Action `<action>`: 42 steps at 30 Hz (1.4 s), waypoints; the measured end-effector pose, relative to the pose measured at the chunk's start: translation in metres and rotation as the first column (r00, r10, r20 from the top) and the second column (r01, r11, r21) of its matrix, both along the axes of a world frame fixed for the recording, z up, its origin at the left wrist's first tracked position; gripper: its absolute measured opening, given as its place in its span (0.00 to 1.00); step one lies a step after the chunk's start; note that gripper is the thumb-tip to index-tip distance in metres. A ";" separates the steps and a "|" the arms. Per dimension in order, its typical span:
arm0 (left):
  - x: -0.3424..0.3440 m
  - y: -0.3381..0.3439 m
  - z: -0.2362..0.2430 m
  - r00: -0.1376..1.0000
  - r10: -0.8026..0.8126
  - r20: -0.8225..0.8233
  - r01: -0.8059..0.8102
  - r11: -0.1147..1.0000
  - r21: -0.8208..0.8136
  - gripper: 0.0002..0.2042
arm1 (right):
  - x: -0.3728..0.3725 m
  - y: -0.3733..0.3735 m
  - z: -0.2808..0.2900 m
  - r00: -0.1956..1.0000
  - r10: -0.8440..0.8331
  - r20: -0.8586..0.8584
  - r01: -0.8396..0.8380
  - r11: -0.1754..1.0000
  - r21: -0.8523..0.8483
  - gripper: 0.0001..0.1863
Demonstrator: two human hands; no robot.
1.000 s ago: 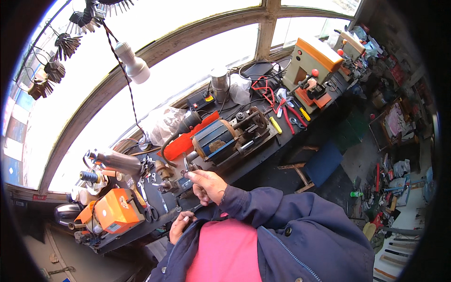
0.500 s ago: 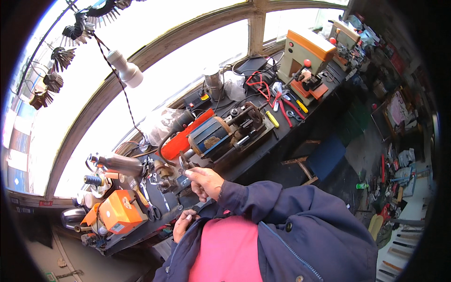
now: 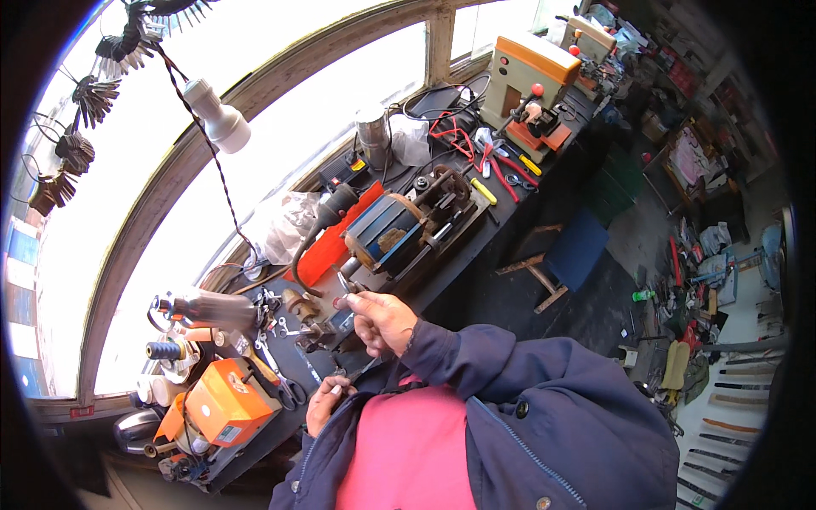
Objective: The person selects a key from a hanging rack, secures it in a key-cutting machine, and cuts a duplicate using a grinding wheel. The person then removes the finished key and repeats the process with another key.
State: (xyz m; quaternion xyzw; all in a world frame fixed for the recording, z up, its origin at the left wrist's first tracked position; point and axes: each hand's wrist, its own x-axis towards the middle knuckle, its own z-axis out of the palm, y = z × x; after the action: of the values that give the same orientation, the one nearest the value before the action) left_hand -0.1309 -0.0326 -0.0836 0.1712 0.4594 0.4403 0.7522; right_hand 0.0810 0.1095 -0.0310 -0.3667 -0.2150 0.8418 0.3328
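My right hand is pinched on a small metal piece at the spindle end of the blue motor machine, just in front of its body. What exactly that piece is cannot be told. My left hand sits lower, by the open jacket at the bench's front edge, fingers curled; anything in it is hidden. Beside the hands are a brass-coloured fitting, scissors and an orange boxed machine. An orange sheet stands behind the motor.
Along the cluttered bench are pliers, a yellow screwdriver, two key-cutting machines and a steel flask. Key bunches and a white lamp hang at left. A chair and floor clutter are at right.
The view has swung slightly, shifting the bench and background in the picture. My right hand stays at the machine with its pinch held; my left hand keeps its low position.
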 end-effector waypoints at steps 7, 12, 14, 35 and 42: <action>-0.026 0.002 -0.007 0.995 -0.096 0.016 0.096 0.995 0.009 0.11 | -0.018 -0.013 0.002 0.992 -0.129 0.015 0.128 0.991 0.028 0.21; -0.032 -0.004 -0.013 0.995 -0.102 0.017 0.102 0.995 0.009 0.11 | -0.019 -0.018 0.001 0.989 -0.151 0.001 0.150 0.988 0.017 0.26; -0.032 -0.006 -0.014 0.996 -0.085 0.025 0.085 0.996 0.012 0.11 | -0.018 -0.017 0.001 0.991 -0.136 -0.005 0.136 0.991 -0.004 0.30; 0.025 -0.005 -0.003 0.997 0.058 -0.051 -0.059 0.998 -0.014 0.10 | 0.014 0.009 -0.003 0.985 0.115 -0.129 -0.133 0.982 -0.138 0.36; 0.042 -0.014 -0.001 0.990 0.126 -0.068 -0.126 0.992 -0.004 0.10 | 0.018 0.017 -0.005 0.969 0.179 -0.168 -0.208 0.963 -0.172 0.32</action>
State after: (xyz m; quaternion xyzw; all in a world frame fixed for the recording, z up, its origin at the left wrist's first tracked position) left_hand -0.0889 -0.0465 -0.0850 0.1537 0.4963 0.4789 0.7076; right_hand 0.0987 0.1264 -0.0358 -0.3092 -0.1434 0.9121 0.2277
